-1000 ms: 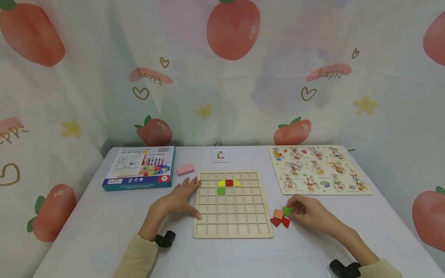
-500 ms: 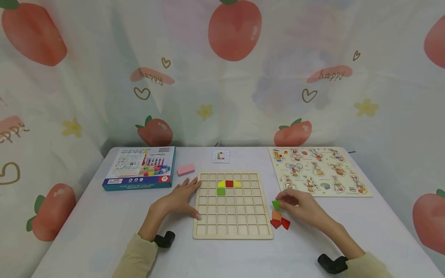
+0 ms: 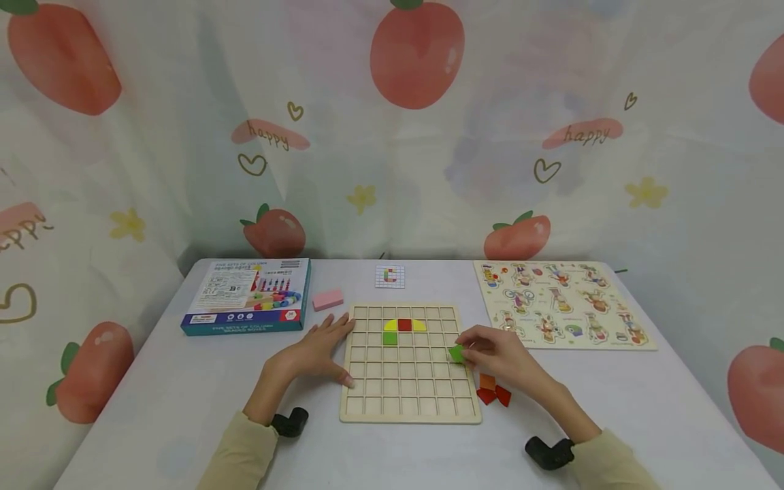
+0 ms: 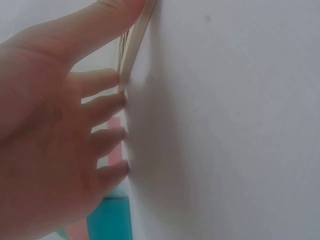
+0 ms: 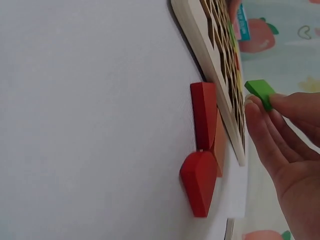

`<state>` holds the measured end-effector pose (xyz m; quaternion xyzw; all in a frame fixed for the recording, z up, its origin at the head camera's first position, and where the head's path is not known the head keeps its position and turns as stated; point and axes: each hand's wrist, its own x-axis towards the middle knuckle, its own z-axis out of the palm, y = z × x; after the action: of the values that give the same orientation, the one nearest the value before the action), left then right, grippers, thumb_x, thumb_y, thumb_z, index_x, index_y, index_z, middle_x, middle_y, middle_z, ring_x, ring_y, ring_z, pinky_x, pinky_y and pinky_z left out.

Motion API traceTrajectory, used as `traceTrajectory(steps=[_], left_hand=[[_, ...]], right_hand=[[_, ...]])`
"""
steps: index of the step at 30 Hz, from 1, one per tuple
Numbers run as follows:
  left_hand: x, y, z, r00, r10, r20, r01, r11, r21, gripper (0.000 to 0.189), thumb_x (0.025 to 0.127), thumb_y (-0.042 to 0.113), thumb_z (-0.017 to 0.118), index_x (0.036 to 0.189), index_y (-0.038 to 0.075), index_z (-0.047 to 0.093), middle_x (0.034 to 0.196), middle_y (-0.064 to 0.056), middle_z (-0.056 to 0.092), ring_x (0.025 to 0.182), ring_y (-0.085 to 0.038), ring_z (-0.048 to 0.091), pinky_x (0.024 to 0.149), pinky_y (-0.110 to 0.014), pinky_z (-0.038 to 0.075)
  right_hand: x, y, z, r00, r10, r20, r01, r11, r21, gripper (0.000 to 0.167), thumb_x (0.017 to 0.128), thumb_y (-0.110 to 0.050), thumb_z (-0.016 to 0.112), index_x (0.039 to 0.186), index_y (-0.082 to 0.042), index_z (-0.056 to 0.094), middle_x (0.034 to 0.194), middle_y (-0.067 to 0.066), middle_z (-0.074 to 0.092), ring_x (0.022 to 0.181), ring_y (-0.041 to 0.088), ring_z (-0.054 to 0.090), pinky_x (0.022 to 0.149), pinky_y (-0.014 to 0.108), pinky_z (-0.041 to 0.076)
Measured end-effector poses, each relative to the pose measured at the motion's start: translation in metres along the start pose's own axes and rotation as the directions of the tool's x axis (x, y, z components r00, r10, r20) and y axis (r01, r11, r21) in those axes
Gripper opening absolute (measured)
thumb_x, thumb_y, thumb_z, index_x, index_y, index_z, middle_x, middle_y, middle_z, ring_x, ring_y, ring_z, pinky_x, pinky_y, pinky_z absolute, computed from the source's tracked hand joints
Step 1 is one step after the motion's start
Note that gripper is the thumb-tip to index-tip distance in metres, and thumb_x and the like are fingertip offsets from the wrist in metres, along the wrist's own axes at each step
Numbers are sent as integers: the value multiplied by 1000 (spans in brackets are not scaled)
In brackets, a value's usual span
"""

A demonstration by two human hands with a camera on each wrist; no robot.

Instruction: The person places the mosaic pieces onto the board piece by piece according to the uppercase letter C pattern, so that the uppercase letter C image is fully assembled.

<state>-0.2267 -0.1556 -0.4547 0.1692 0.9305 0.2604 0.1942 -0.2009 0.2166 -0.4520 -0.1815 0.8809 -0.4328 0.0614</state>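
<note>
Shifted leftward since the earlier frame, the right hand (image 3: 501, 352) is pinching a green block (image 3: 456, 354) above the board's (image 3: 410, 418) right edge; the left hand (image 3: 314, 352), fingers spread, is touching its left edge; orange (image 3: 487, 382) and red blocks (image 3: 503, 395) are lying just beside.

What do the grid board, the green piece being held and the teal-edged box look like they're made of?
Grid board: probably unpainted wood, pale tan with a matte edge.
Green piece: perhaps painted wood, evenly coloured with crisp edges; plastic is possible.
Box: likely cardboard, its flat faces printed with text and pictures.
</note>
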Motion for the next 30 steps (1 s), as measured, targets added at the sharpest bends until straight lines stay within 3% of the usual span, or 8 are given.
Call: traceTrajectory(steps=[7, 15, 21, 30], left_hand=[[1, 1, -1, 1000, -10, 9, 10, 1000, -8, 113, 72, 40, 93, 163, 12, 31, 173, -8, 18, 161, -37, 3, 129, -58, 4], [0, 2, -1, 1000, 1, 2, -1, 1000, -7, 114, 72, 40, 93, 162, 10, 31, 173, -9, 19, 161, -37, 4, 129, -59, 5], [1, 2, -1, 1000, -3, 6, 3, 1000, 8, 113, 73, 42, 93, 163, 12, 31, 173, -8, 18, 161, -37, 4, 129, -58, 5], [1, 2, -1, 1000, 5, 5, -5, 1000, 6, 114, 72, 41, 93, 163, 11, 31, 173, -9, 19, 161, -37, 5, 129, -59, 6]], right_hand=[[15, -9, 14, 1000, 10, 15, -11, 1000, 29, 24, 93, -7, 75, 117, -7, 73, 105, 5, 74, 90, 14, 70, 82, 18, 58], [30, -19, 28, 997, -59, 46, 57, 998, 32, 31, 91, -5, 77, 121, 1, 71, 105, 10, 74, 89, 16, 71, 82, 19, 59], [40, -28, 38, 997, -26, 68, 23, 999, 39, 30, 89, -8, 79, 118, -4, 74, 101, 5, 74, 89, 14, 69, 81, 20, 58], [55, -35, 50, 991, -80, 104, 84, 996, -29, 26, 87, -10, 82, 112, -3, 76, 102, 7, 75, 88, 12, 67, 79, 20, 57]])
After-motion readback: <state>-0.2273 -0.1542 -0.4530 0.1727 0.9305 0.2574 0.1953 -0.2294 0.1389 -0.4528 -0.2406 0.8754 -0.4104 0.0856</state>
